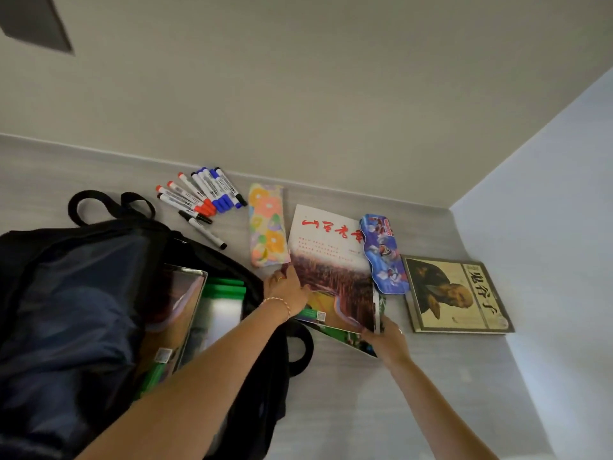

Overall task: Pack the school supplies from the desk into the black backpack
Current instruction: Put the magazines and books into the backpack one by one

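The black backpack point(99, 293) lies open at the left of the desk with books and green-edged items inside. A white book with red characters point(328, 260) lies on top of other books in the middle. My left hand point(288, 287) grips its left edge. My right hand point(384, 336) holds its near right corner, fingers curled around the stack's edge. Several markers point(202, 197) lie behind the backpack. A floral pencil pouch point(267, 225) sits left of the book, and a blue pencil tin point(383, 257) right of it.
A brown book with a portrait cover point(456, 293) lies at the right, close to the side wall point(547, 227). The back wall runs along the desk's far edge. The backpack's strap loop point(300, 350) lies just under my left forearm.
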